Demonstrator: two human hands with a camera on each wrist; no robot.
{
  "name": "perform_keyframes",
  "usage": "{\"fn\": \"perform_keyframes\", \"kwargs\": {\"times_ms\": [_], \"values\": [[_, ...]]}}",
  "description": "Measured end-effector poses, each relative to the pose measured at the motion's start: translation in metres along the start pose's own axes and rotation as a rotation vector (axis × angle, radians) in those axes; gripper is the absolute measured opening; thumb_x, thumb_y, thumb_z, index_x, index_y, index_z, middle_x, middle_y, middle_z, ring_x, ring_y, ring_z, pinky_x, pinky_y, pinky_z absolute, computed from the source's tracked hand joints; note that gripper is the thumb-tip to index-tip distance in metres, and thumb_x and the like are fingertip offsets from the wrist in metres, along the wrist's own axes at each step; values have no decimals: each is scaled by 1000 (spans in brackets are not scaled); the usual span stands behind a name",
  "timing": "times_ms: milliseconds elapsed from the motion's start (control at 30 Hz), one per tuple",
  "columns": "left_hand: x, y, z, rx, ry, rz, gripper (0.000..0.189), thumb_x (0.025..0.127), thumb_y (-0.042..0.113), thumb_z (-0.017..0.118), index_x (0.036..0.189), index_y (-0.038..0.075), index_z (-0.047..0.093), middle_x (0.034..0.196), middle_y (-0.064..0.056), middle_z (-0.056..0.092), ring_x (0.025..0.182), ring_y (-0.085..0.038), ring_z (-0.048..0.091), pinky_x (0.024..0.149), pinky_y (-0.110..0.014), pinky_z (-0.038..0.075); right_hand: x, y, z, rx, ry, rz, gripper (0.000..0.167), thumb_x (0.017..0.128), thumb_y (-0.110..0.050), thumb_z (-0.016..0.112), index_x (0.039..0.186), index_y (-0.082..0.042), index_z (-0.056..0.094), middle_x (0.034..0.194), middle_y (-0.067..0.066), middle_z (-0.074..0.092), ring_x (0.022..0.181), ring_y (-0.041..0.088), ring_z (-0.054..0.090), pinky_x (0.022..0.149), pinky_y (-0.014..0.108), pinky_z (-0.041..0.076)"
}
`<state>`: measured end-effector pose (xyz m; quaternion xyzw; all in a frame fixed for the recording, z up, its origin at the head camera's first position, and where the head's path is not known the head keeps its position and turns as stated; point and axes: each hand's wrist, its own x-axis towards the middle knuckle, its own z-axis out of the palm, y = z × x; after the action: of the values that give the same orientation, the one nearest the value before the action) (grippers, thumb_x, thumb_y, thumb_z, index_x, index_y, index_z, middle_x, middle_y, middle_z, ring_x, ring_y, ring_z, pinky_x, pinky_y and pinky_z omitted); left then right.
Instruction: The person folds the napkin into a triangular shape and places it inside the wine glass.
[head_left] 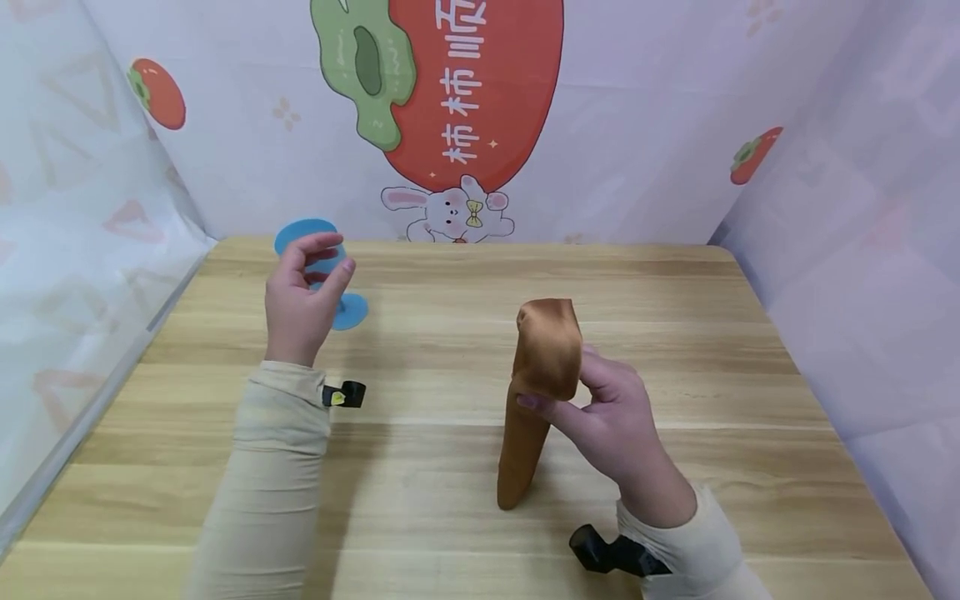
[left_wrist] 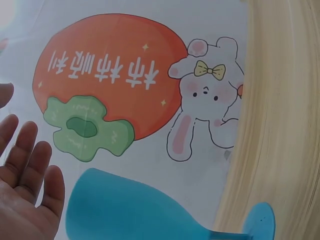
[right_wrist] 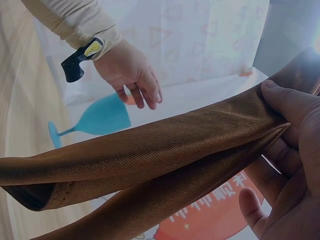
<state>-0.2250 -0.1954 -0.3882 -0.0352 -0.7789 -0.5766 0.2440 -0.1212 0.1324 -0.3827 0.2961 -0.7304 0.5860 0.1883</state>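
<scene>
A blue plastic goblet [head_left: 351, 312] stands upright near the table's back left edge. My left hand [head_left: 300, 308] overlaps its bowl in the head view, fingers loosely bent. In the left wrist view there is a gap between that hand [left_wrist: 30, 180] and the goblet [left_wrist: 130, 205]. A shiny brown cloth [head_left: 550, 350], folded into a long strip, hangs from my right hand [head_left: 618, 417] at the middle right of the table. Thumb and fingers pinch it near its top, where a flap folds over. The right wrist view shows the cloth's [right_wrist: 150, 145] long folds and a stitched hem.
Under both hands lies a light wood-grain table [head_left: 435, 517]. White printed sheets [head_left: 645, 142] with persimmon and rabbit drawings enclose its back and sides. A black strap mount [head_left: 345, 394] sits on the left wrist, another mount [head_left: 611, 554] on the right.
</scene>
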Motion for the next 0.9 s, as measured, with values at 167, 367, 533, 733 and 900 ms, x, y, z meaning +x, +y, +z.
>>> {"fn": "perform_keyframes", "kwargs": {"times_ms": [167, 367, 533, 733, 900], "values": [[0, -5, -7, 41, 13, 6, 36, 93, 19, 72, 128, 9, 65, 124, -12, 63, 116, -21, 57, 87, -22, 45, -2, 0, 0, -8, 4, -14, 32, 68, 17, 78, 94, -1, 73, 92, -5, 70, 87, 10, 62, 79, 22, 50], [3, -11, -11, 65, 59, 10, 39, 92, 14, 72, 129, 6, 63, 125, -9, 61, 116, -18, 55, 82, -21, 44, -2, -1, -4, -17, 11, -29, 33, 68, 16, 79, 96, -1, 73, 95, -4, 70, 88, 10, 64, 81, 22, 51], [8, -19, -16, 82, 118, -8, 40, 90, 13, 72, 129, 7, 62, 124, 2, 59, 116, -16, 54, 77, -21, 42, -2, -1, -5, -19, 13, -30, 33, 68, 16, 79, 96, -1, 73, 94, -4, 70, 86, 10, 63, 80, 22, 51], [14, -27, -25, 124, 124, -37, 43, 91, 18, 72, 131, 10, 59, 130, 0, 57, 119, -15, 51, 73, -21, 39, -2, -2, -5, -22, 12, -20, 33, 68, 16, 79, 96, 0, 73, 94, -4, 70, 86, 10, 63, 79, 22, 51], [17, -32, -29, 187, 88, -59, 49, 92, 22, 71, 137, 11, 55, 133, 3, 50, 120, -12, 45, 75, -22, 36, -2, -2, -6, -16, -2, 26, 31, 69, 16, 79, 95, 0, 73, 94, -5, 70, 85, 10, 64, 78, 23, 52]]}}
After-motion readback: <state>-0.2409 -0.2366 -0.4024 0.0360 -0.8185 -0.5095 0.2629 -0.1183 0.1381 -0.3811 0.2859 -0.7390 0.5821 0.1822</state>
